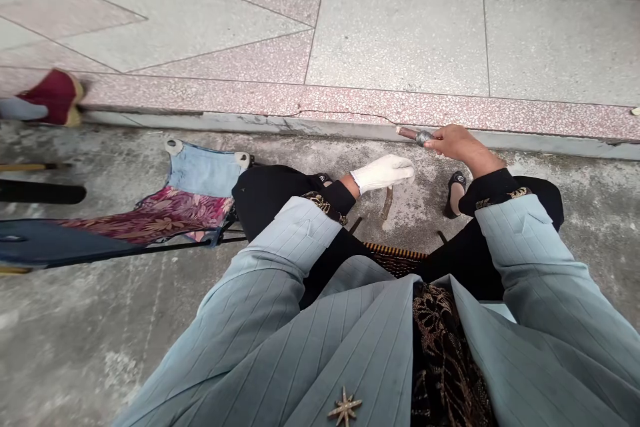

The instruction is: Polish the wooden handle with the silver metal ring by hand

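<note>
My right hand point(457, 145) is bare and closed around a short brown stick point(407, 133) wound with a coil of grey wire point(423, 138). The stick's pale cut end points left, close to the front edge of the step. A white knit glove covers my left hand point(385, 172), whose fingers are curled together over the concrete between my feet. Beneath the glove shows a thin, slightly bent brown twig point(387, 203). Whether the left hand grips it, or something else, is hidden.
A raised terrazzo step point(400, 40) runs across the front. To my left stands a folding chair point(170, 210) with patterned fabric. Another person's red shoe point(55, 97) rests at the step's left. A woven seat point(395, 257) shows between my legs.
</note>
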`<act>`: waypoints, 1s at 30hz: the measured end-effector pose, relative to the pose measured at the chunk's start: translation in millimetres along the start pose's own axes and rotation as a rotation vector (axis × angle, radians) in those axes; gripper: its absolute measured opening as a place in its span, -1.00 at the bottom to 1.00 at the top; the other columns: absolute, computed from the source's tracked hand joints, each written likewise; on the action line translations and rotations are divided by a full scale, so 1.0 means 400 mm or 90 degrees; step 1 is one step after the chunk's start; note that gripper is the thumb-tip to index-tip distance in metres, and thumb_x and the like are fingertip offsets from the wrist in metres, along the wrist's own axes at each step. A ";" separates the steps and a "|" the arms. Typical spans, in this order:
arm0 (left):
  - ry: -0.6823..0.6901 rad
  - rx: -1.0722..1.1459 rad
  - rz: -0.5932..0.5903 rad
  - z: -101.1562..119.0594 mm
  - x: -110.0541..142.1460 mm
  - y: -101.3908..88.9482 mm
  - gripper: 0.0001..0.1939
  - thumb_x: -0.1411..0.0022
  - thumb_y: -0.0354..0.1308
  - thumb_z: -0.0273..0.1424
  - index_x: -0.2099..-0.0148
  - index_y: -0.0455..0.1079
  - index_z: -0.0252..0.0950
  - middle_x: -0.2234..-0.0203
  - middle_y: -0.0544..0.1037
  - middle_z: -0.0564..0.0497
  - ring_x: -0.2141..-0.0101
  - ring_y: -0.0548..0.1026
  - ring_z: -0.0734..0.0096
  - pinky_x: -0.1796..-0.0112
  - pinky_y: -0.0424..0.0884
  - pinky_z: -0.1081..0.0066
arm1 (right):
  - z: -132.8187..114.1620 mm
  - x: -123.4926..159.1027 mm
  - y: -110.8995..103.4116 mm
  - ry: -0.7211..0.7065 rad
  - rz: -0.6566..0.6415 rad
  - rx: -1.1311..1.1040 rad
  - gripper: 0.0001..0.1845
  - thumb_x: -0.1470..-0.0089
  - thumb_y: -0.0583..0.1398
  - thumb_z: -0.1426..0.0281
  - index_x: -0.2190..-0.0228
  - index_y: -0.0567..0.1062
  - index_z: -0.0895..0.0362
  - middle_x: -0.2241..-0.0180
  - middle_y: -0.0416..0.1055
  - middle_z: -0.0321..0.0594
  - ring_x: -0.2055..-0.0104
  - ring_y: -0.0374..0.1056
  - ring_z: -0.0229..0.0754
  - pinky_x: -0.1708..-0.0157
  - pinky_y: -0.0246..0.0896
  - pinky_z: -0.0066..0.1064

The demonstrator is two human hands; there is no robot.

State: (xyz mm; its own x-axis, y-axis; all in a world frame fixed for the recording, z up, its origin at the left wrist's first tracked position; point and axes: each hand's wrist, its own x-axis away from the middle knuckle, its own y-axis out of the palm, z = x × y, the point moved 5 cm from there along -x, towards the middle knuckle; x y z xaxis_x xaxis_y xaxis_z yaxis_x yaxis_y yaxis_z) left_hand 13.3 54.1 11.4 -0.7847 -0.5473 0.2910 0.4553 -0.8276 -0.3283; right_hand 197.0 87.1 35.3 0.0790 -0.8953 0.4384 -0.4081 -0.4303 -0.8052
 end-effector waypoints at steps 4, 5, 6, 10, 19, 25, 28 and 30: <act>0.031 -0.086 0.006 0.024 0.009 -0.016 -0.66 -0.25 0.00 -0.22 0.34 0.48 -0.34 0.53 0.41 0.07 0.55 0.28 0.57 0.50 0.16 0.52 | -0.015 0.004 0.031 0.003 -0.096 0.146 -0.68 -0.13 0.21 0.15 0.36 0.59 0.16 0.42 0.49 -0.14 0.36 0.35 -0.15 0.42 0.04 -0.36; 0.040 -0.102 0.013 0.029 0.011 -0.026 -0.66 -0.25 0.00 -0.22 0.35 0.48 -0.35 0.53 0.42 0.07 0.53 0.29 0.55 0.48 0.16 0.51 | -0.018 0.010 0.041 0.005 -0.139 0.154 -0.69 -0.13 0.22 0.16 0.38 0.58 0.15 0.43 0.49 -0.14 0.37 0.35 -0.16 0.42 0.04 -0.36; 0.047 -0.116 0.021 0.031 0.013 -0.036 -0.66 -0.25 0.00 -0.22 0.35 0.47 -0.35 0.52 0.42 0.07 0.51 0.31 0.54 0.46 0.16 0.50 | -0.020 0.018 0.051 0.004 -0.184 0.154 -0.70 -0.13 0.22 0.16 0.42 0.57 0.14 0.45 0.49 -0.16 0.40 0.34 -0.17 0.42 0.05 -0.36; 0.068 -0.137 0.054 0.021 0.014 -0.078 -0.67 -0.23 0.01 -0.21 0.30 0.46 -0.36 0.48 0.46 0.07 0.43 0.35 0.49 0.38 0.22 0.47 | -0.031 0.048 0.080 -0.066 -0.367 0.077 -0.62 -0.07 0.25 0.10 0.57 0.50 0.14 0.58 0.40 -0.23 0.53 0.25 -0.25 0.45 0.07 -0.36; 0.043 0.093 0.058 0.005 0.010 -0.066 -0.61 -0.33 0.01 -0.09 0.27 0.39 -0.34 0.53 0.39 0.06 0.54 0.31 0.57 0.45 0.30 0.51 | -0.061 0.092 -0.014 -0.226 -0.262 -0.411 -0.52 0.05 0.30 -0.05 0.45 0.50 0.15 0.55 0.35 -0.31 0.57 0.12 -0.36 0.53 0.02 -0.44; 0.044 0.124 -0.049 0.038 0.023 -0.020 -0.54 -0.35 -0.04 -0.03 0.19 0.42 -0.33 0.59 0.30 0.10 0.60 0.24 0.60 0.54 0.25 0.56 | -0.035 0.066 -0.034 -0.162 -0.041 -0.551 -0.44 0.09 0.31 -0.12 0.46 0.43 0.15 0.55 0.35 -0.23 0.58 0.12 -0.34 0.59 0.02 -0.44; 0.053 0.030 -0.055 0.056 0.028 -0.014 -0.55 -0.36 -0.06 -0.08 0.21 0.46 -0.34 0.54 0.39 0.06 0.60 0.25 0.61 0.54 0.20 0.55 | -0.014 0.038 -0.027 -0.108 0.009 -0.518 -0.45 0.06 0.30 -0.12 0.43 0.45 0.16 0.56 0.35 -0.24 0.59 0.12 -0.33 0.58 0.03 -0.44; 0.055 -0.058 -0.041 0.062 0.026 -0.017 -0.59 -0.35 -0.06 -0.13 0.21 0.48 -0.33 0.47 0.47 0.04 0.56 0.31 0.58 0.50 0.21 0.53 | -0.003 0.023 -0.020 -0.067 0.009 -0.444 -0.47 0.06 0.30 -0.09 0.45 0.47 0.17 0.57 0.35 -0.24 0.59 0.14 -0.32 0.57 0.05 -0.42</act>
State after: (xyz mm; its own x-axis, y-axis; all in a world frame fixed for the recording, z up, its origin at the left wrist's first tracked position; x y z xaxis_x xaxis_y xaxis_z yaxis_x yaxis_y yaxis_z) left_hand 12.6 51.0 39.1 -0.8465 -0.4767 0.2370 0.3651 -0.8438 -0.3932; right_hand 199.9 82.5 46.3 0.1428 -0.9220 0.3600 -0.8950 -0.2756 -0.3508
